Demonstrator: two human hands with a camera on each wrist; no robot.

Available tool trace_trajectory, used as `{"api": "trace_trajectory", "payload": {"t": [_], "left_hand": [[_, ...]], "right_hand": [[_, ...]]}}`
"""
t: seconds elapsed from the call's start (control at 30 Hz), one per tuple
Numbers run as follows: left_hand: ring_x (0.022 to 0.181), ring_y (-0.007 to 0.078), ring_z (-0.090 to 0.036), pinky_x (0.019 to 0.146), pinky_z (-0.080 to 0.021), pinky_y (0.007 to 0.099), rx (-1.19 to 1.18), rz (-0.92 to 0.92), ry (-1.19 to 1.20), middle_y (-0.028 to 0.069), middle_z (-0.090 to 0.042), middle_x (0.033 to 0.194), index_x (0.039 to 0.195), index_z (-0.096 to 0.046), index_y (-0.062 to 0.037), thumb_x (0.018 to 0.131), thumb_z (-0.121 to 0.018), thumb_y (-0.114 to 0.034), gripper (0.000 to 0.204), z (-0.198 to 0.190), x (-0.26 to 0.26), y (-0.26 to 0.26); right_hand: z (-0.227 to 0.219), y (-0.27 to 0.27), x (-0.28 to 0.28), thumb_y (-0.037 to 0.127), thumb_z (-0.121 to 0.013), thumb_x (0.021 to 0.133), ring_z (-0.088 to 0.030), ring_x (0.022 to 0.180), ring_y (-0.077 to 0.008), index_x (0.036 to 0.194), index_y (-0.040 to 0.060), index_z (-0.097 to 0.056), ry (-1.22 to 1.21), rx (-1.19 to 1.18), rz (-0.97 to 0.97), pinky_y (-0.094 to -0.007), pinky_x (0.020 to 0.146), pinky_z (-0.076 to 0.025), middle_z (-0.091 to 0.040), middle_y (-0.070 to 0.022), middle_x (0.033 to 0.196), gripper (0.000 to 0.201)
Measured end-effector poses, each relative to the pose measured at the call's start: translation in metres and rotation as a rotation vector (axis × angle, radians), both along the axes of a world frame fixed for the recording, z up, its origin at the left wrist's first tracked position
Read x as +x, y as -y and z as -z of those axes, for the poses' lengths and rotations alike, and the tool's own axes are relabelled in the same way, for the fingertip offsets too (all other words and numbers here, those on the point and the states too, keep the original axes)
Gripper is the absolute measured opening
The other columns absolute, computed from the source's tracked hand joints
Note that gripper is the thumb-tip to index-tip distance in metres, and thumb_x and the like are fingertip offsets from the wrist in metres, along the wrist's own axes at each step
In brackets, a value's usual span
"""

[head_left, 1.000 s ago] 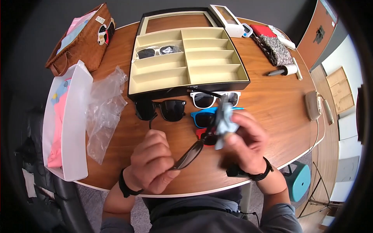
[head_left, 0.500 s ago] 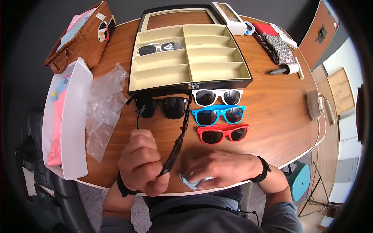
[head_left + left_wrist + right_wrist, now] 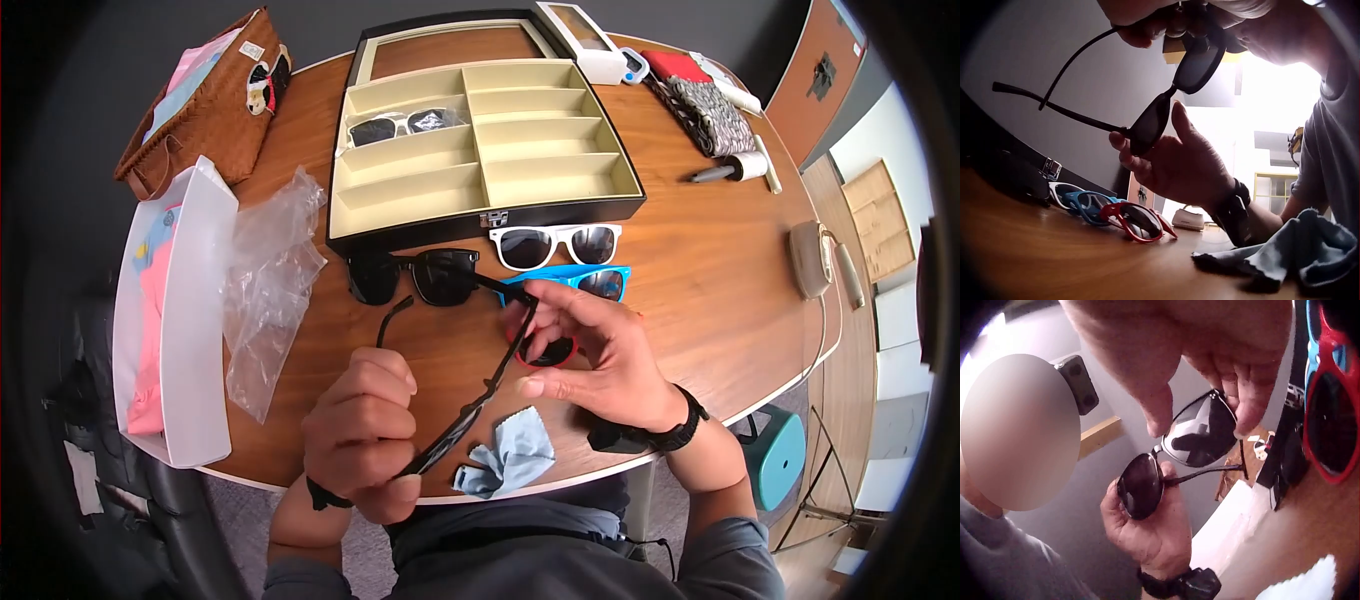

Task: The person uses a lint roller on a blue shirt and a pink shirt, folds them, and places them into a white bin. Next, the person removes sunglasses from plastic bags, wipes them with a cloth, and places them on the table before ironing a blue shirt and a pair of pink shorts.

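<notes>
My left hand (image 3: 360, 430) grips dark-framed sunglasses (image 3: 1141, 485) by one lens end, raised over the table's front. Their temples stand out unfolded. At the other lens is my right hand (image 3: 610, 360), fingers spread, with fingertips right at the hinge and the thumb near the bridge. A light-blue cloth (image 3: 515, 455) lies crumpled at the front edge below. Beyond the hands, white sunglasses (image 3: 590, 245), blue sunglasses (image 3: 610, 285) and red sunglasses (image 3: 1141, 222) form a column; the right hand partly covers the red pair in the head view. Black sunglasses (image 3: 445, 278) lie left of them.
Behind stands an open compartmented case (image 3: 400, 197) holding wrapped sunglasses (image 3: 375, 132). Clear plastic (image 3: 268, 300), a white box (image 3: 205, 330) and a brown basket (image 3: 215, 120) are at left. A lint roller (image 3: 742, 167) and a patterned cloth (image 3: 710, 118) lie far right.
The right hand wiped with the blue cloth, set it down at the table's front edge, then rose empty to the sunglasses' far lens. The left hand keeps its hold.
</notes>
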State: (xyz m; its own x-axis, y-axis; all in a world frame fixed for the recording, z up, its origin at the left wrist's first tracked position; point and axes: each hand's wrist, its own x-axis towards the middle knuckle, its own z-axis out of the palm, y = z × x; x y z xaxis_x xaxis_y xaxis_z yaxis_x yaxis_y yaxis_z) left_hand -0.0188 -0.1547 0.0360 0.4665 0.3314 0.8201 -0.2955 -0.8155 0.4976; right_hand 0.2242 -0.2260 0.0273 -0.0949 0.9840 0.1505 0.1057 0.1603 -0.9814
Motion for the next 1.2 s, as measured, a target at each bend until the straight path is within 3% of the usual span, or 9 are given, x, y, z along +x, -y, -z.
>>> {"api": "trace_trajectory", "payload": {"t": [0.2,0.27,0.33,0.53,0.77,0.83,0.93,1.13,1.2], "left_hand": [[0.076,0.0264,-0.051,0.071,-0.05,0.0462,-0.1,-0.067,-0.026,0.0111,-0.055,0.084,0.081,-0.055,-0.0038,0.09,-0.056,-0.023,0.021,-0.003,0.002,-0.002],[0.08,0.0272,-0.051,0.074,-0.05,0.0471,-0.073,-0.095,-0.034,0.0127,-0.056,0.089,0.083,-0.056,-0.0037,0.092,-0.054,-0.022,0.021,-0.003,0.003,-0.006],[0.086,0.0268,-0.052,0.08,-0.05,0.045,0.066,-0.281,-0.117,0.0146,-0.056,0.097,0.095,-0.063,-0.0021,0.096,-0.05,-0.025,0.027,-0.004,0.002,-0.006],[0.094,0.0246,-0.06,0.081,-0.051,0.0335,-0.147,-0.282,-0.16,0.0206,-0.058,0.112,0.12,-0.064,0.0019,0.101,-0.048,-0.019,0.032,-0.003,0.005,-0.003],[0.094,0.0291,-0.07,0.081,-0.057,0.0339,-0.28,-0.193,-0.097,0.0247,-0.064,0.112,0.122,-0.06,0.0045,0.1,-0.051,-0.013,0.03,-0.005,0.005,-0.001],[0.094,0.0288,-0.069,0.081,-0.057,0.0336,-0.246,-0.203,-0.109,0.0243,-0.064,0.112,0.123,-0.059,0.0047,0.1,-0.051,-0.013,0.029,-0.007,0.003,-0.004],[0.094,0.0283,-0.07,0.082,-0.057,0.0338,-0.277,-0.185,-0.073,0.0235,-0.065,0.111,0.123,-0.059,0.0049,0.101,-0.051,-0.012,0.029,-0.002,0.003,-0.003],[0.093,0.0278,-0.07,0.082,-0.057,0.035,-0.436,-0.138,-0.009,0.0233,-0.066,0.112,0.124,-0.058,0.0051,0.1,-0.05,-0.008,0.029,0.002,0.004,-0.003],[0.093,0.0275,-0.07,0.082,-0.057,0.035,-0.48,-0.155,0.009,0.0235,-0.066,0.112,0.125,-0.058,0.0053,0.099,-0.05,-0.007,0.03,0.001,0.004,-0.001]], "right_hand": [[0.005,0.0,-0.004,-0.004,-0.082,0.072,-0.062,0.084,-0.0104,0.135,-0.001,-0.048,-0.298,-0.013,0.039,-0.0267,0.083,-0.052,-0.065,-0.0121,0.108,0.072],[0.006,0.001,-0.002,-0.008,-0.079,0.075,-0.064,0.084,-0.0088,0.131,-0.0036,-0.047,-0.282,0.004,0.12,-0.0217,0.071,-0.054,-0.063,-0.0058,0.098,0.065],[0.006,0.001,-0.004,-0.009,-0.079,0.075,-0.064,0.083,-0.0086,0.129,-0.0025,-0.049,-0.319,0.026,0.164,-0.0226,0.071,-0.055,-0.063,-0.0061,0.098,0.062],[0.006,-0.002,-0.005,-0.009,-0.078,0.076,-0.063,0.08,-0.0084,0.127,-0.0016,-0.049,-0.281,0.139,0.346,-0.0221,0.071,-0.054,-0.064,-0.006,0.094,0.06],[0.004,0.001,-0.006,-0.006,-0.08,0.075,-0.062,0.078,-0.0087,0.125,-0.0036,-0.053,-0.287,0.121,0.398,-0.022,0.072,-0.053,-0.063,-0.0077,0.1,0.056],[0.009,0.001,0.0,-0.004,-0.081,0.074,-0.061,0.08,-0.0088,0.118,-0.0046,-0.059,-0.053,0.22,0.43,-0.023,0.073,-0.053,-0.061,-0.0093,0.106,0.049],[0.011,-0.002,0.001,-0.002,-0.083,0.072,-0.062,0.085,-0.0108,0.113,-0.0045,-0.064,-0.013,0.316,0.439,-0.0247,0.077,-0.053,-0.06,-0.0104,0.111,0.045],[0.005,-0.005,-0.003,-0.004,-0.081,0.074,-0.064,0.096,-0.0156,0.116,-0.004,-0.063,-0.209,0.224,0.316,-0.0273,0.087,-0.054,-0.061,-0.0127,0.117,0.046],[0.001,0.004,-0.006,-0.005,-0.08,0.075,-0.066,0.1,-0.0174,0.117,-0.0045,-0.062,-0.28,0.043,0.23,-0.0287,0.087,-0.055,-0.065,-0.0128,0.113,0.046]]}}
